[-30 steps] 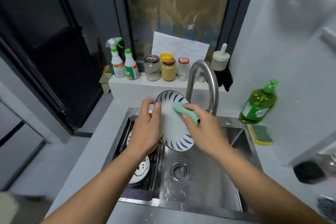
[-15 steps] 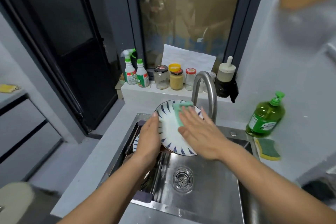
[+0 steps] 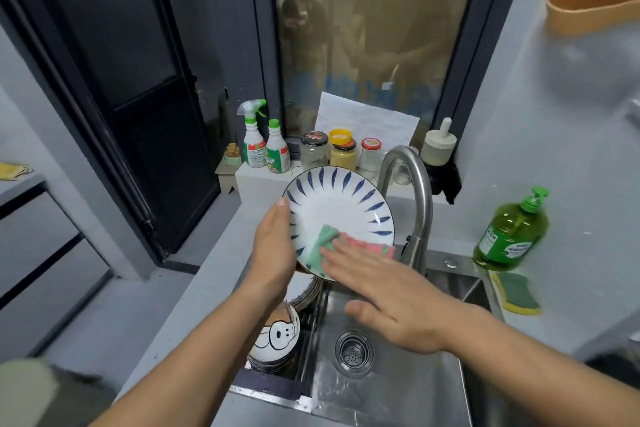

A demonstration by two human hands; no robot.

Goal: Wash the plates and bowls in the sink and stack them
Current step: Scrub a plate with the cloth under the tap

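Head view: your left hand (image 3: 273,246) gripped the blue-leaf plate (image 3: 337,208) by its left rim, tilted above the sink (image 3: 398,388); your right hand (image 3: 391,302), fingers straight and together, pressed the cloth (image 3: 332,241) onto it.

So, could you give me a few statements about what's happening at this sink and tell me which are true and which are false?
1. The left hand holds the white plate with blue leaf strokes by its left rim. True.
2. The right hand clenches the green-and-pink sponge in a fist. False: its flat fingers press the sponge against the plate.
3. The green pump bottle stands left of the steel sink. False: it stands on the counter to the right, beyond the curved steel tap.
4. A white bowl with a cartoon dog sits in the left side of the sink, below the plate. True.
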